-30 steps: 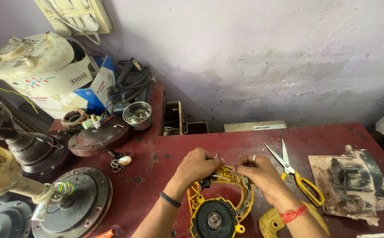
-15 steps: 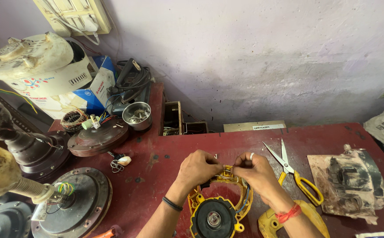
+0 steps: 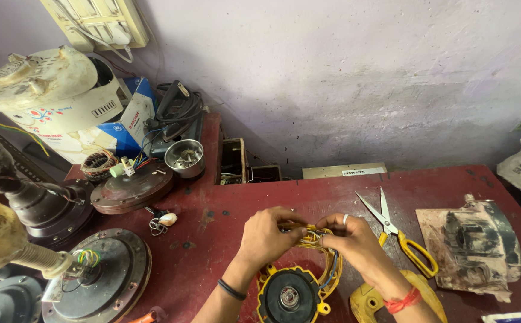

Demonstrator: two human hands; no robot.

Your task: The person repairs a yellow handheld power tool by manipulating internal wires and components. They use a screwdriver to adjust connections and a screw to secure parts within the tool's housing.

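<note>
Low in the frame's centre, your left hand (image 3: 266, 236) and right hand (image 3: 353, 239) are both pinched on the bundle of yellow wires (image 3: 308, 235) above the yellow motor housing (image 3: 290, 293) on the red desk (image 3: 212, 239). Yellow-handled scissors (image 3: 401, 233) lie just right of your right hand.

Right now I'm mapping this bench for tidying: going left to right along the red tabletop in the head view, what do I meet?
Grey round motor housing → left hand → right hand → yellow-handled scissors → dirty grey motor part on paper.
</note>
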